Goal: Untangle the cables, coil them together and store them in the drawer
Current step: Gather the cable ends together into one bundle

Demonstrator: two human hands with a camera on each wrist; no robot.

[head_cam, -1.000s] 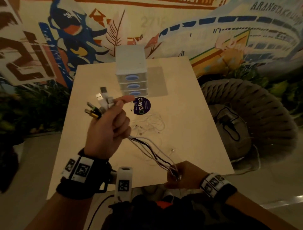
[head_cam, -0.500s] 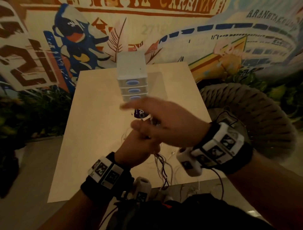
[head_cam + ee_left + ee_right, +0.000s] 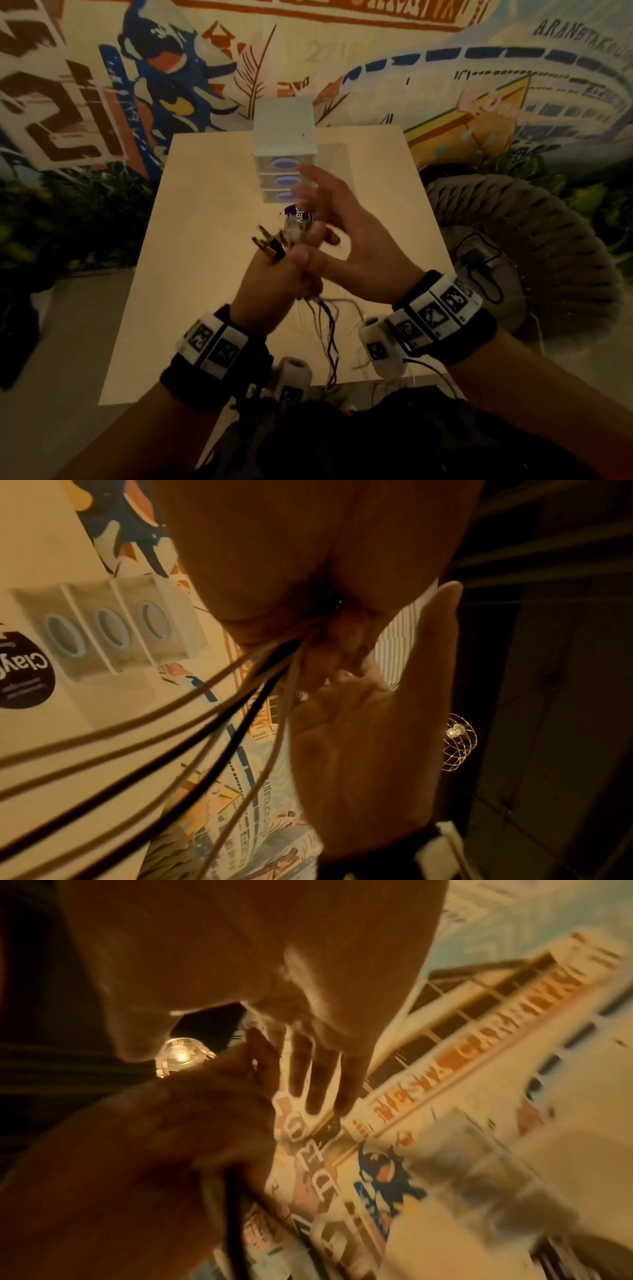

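The head view looks down and forward from above both hands, over the table (image 3: 212,274) to the drawer unit (image 3: 284,150) — wall mural (image 3: 479,85) beyond. Each wrist view looks along its palm, very close, fingers filling it — both share the mural and drawer unit.

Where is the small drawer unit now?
In the head view, the drawer unit stands at the far middle of the table, just beyond the round sticker and partly behind the right hand.

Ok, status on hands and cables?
Left hand grips cables, plugs up. Right hand open beside it. Drawer unit shut. Nothing blocking.
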